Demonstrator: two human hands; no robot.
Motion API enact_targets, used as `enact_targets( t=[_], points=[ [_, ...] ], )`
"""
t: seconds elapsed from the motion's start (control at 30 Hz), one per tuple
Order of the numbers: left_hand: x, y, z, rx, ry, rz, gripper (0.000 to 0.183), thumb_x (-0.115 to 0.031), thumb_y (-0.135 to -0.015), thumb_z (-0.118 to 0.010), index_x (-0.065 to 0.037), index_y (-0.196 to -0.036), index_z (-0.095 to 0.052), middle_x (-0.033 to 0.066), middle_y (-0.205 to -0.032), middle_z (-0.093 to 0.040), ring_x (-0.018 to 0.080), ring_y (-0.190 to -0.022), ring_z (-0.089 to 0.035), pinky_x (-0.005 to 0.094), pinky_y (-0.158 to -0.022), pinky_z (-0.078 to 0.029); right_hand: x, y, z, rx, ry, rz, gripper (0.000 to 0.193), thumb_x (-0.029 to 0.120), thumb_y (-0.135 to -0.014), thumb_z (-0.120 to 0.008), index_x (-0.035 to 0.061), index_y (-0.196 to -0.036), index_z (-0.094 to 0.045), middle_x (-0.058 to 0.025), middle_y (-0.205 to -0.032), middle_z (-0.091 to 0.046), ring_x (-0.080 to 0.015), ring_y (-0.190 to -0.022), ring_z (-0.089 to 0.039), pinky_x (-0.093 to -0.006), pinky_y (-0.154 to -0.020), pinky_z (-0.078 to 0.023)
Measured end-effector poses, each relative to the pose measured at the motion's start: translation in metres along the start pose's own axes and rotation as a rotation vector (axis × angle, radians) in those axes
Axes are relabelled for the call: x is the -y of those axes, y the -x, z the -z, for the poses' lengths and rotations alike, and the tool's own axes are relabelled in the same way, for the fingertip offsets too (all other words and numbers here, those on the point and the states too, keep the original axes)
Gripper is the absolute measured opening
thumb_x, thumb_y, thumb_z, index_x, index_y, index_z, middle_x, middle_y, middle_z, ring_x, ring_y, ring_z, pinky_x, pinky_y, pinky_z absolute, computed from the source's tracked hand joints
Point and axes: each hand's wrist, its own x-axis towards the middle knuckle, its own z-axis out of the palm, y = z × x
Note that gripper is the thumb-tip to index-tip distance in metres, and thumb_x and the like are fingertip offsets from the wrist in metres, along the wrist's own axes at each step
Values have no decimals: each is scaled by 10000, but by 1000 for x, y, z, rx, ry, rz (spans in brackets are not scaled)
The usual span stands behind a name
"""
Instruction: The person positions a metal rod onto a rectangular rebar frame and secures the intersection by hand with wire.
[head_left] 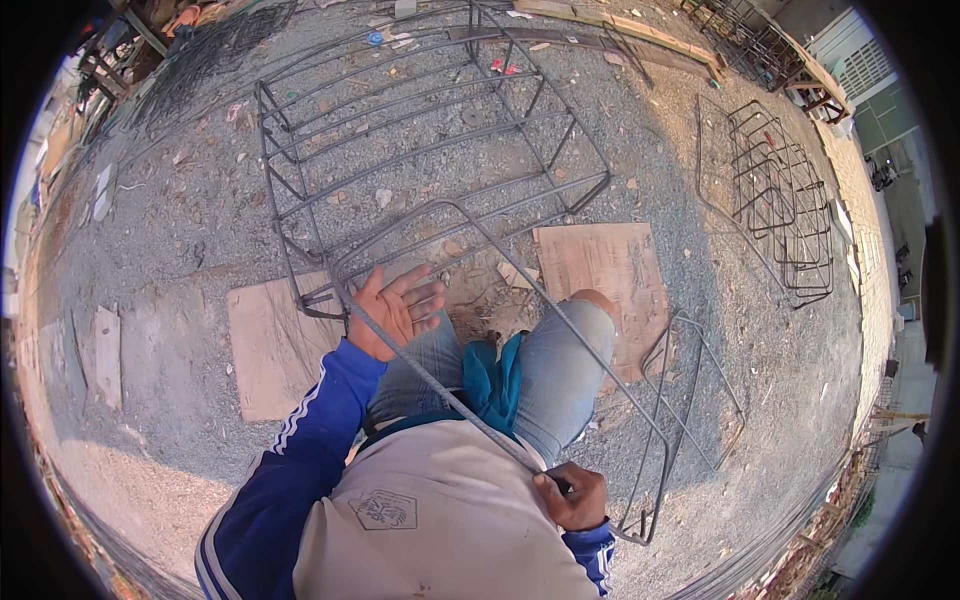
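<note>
A large bent steel rebar stirrup point(440, 388), a long four-sided loop, lies slanted across my lap. My right hand point(572, 497) is closed round its near side, close to my waist. My left hand point(400, 310) is open, palm up with fingers spread, by the loop's far left corner; the bar passes at the wrist, and I cannot tell whether they touch. Straight ahead on the gravel lies a rebar cage point(520, 122) of several parallel bars tied to stirrups. The stirrup's far end overlaps the cage's near edge.
Plywood sheets lie to the left point(275, 360) and right point(640, 265) of my legs. More bent rebar loops point(713, 362) rest at my right. A smaller rebar cage point(785, 205) lies farther right. Timber planks point(620, 25) and scattered debris are on the far ground.
</note>
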Motion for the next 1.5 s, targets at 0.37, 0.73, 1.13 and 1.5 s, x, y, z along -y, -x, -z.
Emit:
enact_targets(
  t=[0.37, 0.73, 1.13, 1.5],
  points=[
    [-46, 47, 3, -248, -129, -123, 594, -519, -961, -474, -24, -1286, -513, -7, -738, -633, 42, -421, -409, 245, -442, -362, -52, -10, 13, -183, 202, 85, 256, 202, -806, -704, -32, -891, -648, -182, -870, -657, -335, -818, -649, -406, -744, -501],
    [-46, 43, -10, -396, -229, -123, 579, -469, -973, -481, -8, -1323, -480, -20, -694, -581, 45, -437, -383, 244, -457, -347, -291, 63, 108, -684, 152, -691, 509, 404, -923, -568, -66, -1118, -585, -181, -958, -652, -269, -880, -645, -356, -728, -509],
    [-47, 31, -33, -424, -343, -177, 549, -438, -976, -486, 11, -1293, -501, -23, -658, -538, 40, -424, -370, 237, -454, -354, -288, 69, 77, -713, -427, -893, 331, 342, -924, -552, 23, -929, -643, -105, -768, -692, -172, -635, -639, -280, -523, -449],
    [-49, 35, -40, -438, -398, -309, 545, -427, -1001, -445, 14, -1317, -489, -25, -669, -529, 31, -406, -373, 218, -407, -340, -292, 42, 80, -858, -350, -752, 270, 275, -872, -631, 7, -892, -660, -74, -733, -680, -140, -645, -625, -279, -519, -375]
  ],
)
